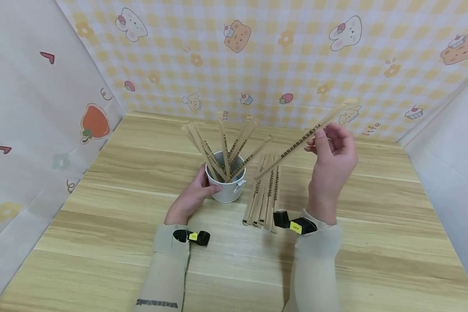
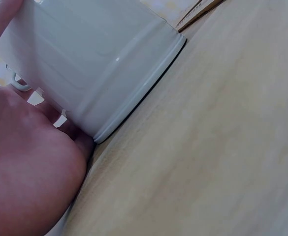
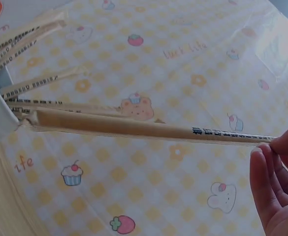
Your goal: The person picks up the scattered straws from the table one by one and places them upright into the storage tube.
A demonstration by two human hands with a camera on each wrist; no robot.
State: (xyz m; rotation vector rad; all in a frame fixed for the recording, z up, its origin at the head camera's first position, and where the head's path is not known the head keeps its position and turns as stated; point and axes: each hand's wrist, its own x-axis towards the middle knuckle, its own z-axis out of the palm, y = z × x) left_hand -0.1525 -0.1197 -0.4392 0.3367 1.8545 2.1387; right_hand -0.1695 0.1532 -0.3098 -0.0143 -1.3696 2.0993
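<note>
A small white metal cup stands mid-table with several paper-wrapped sticks fanning out of it. My left hand curls around the cup's left side; in the left wrist view the cup wall fills the frame against my palm. My right hand is raised to the right and pinches one wrapped stick that slants down toward the cup. The right wrist view shows that stick held at the fingertips. Several more wrapped sticks lie flat on the table right of the cup.
The wooden table is boxed in by patterned walls at the back and a cloth panel on the left. A pale wall closes the right side. Both wrists carry black camera straps.
</note>
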